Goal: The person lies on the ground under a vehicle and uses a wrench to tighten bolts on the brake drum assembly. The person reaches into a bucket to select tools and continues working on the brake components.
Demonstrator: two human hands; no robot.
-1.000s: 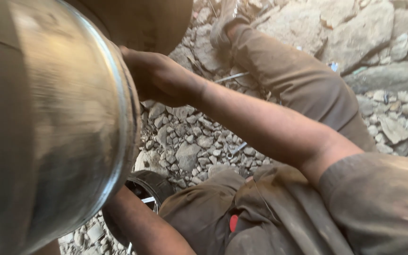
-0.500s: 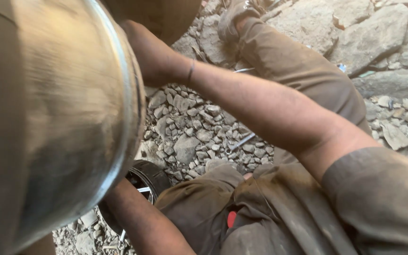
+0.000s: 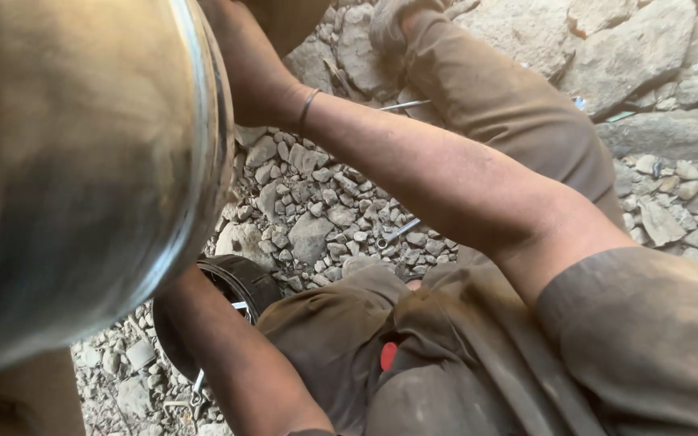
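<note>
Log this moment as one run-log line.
large shiny metal cylinder: close, fills left | hands: both hidden behind it | ground: grey stone rubble | thin metal wrench: lying on rubble

A large, dull metal drum (image 3: 82, 178) with a shiny rim fills the near left, tilted above the stony ground (image 3: 325, 210).

An outdoor repair spot on rough stony ground, not a built workshop. Loose grey rubble (image 3: 317, 218) covers the ground from the middle down to 7 o'clock, and big broken rocks (image 3: 648, 56) fill 1 to 2 o'clock. Tools lie straight on the stones: a spanner (image 3: 393, 234) near the centre, a metal rod (image 3: 404, 105) at 12 o'clock. A black tyre (image 3: 240, 282) lies at 7 o'clock, and a large dusty metal drum (image 3: 82, 178) fills 9 o'clock. The clothes (image 3: 656, 339) are caked in dust.
</note>
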